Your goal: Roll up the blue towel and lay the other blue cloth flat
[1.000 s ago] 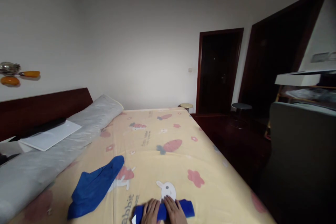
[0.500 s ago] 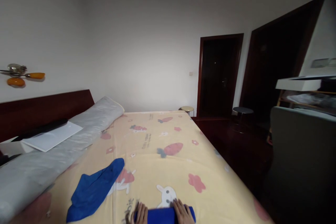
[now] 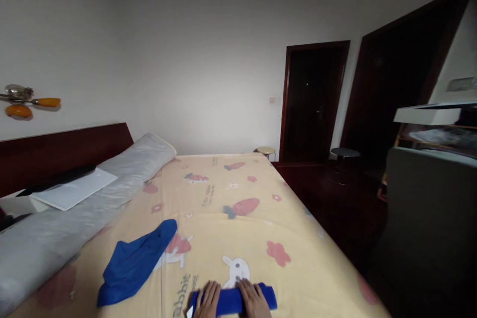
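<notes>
Bed [image 3: 231, 179] fills most of the view, yellow sheet with rabbit and carrot print. Its right edge runs diagonally from the far stool [image 3: 265, 150] down to the near right; past that edge it drops to dark floor [image 3: 328, 208]. Left side is closed off by a long grey bolster [image 3: 74, 213] against the dark headboard [image 3: 63, 151], with a white sheet of paper [image 3: 72, 194] lying on top of it.

Change over the last second: my hands went from close together on the rolled blue cloth [image 3: 233, 300], to spread at its two ends, and are now back in toward the middle. The roll looks tight and even, same spot on the sheet. I read that as pressing and smoothing the roll, close to finished with this piece.

Current state: left hand [image 3: 208, 300] and right hand [image 3: 255, 300] both lie palm-down on the roll, fingers extended, pressing rather than clasping. No closed grip on it. The roll sits at the near edge of the bed, just near of the white rabbit print [image 3: 236, 269], partly cut by the frame bottom.

Second blue cloth [image 3: 136, 261] lies loose and unrolled to the near left, well apart from the roll, same place as before.

Room to move: the sheet is bare from the roll to the far end, and between roll and loose cloth. Tight only to the right, where the bed edge is near my right hand. Grey chair back [image 3: 428, 223] stands across the floor gap, clear of the bed.
</notes>
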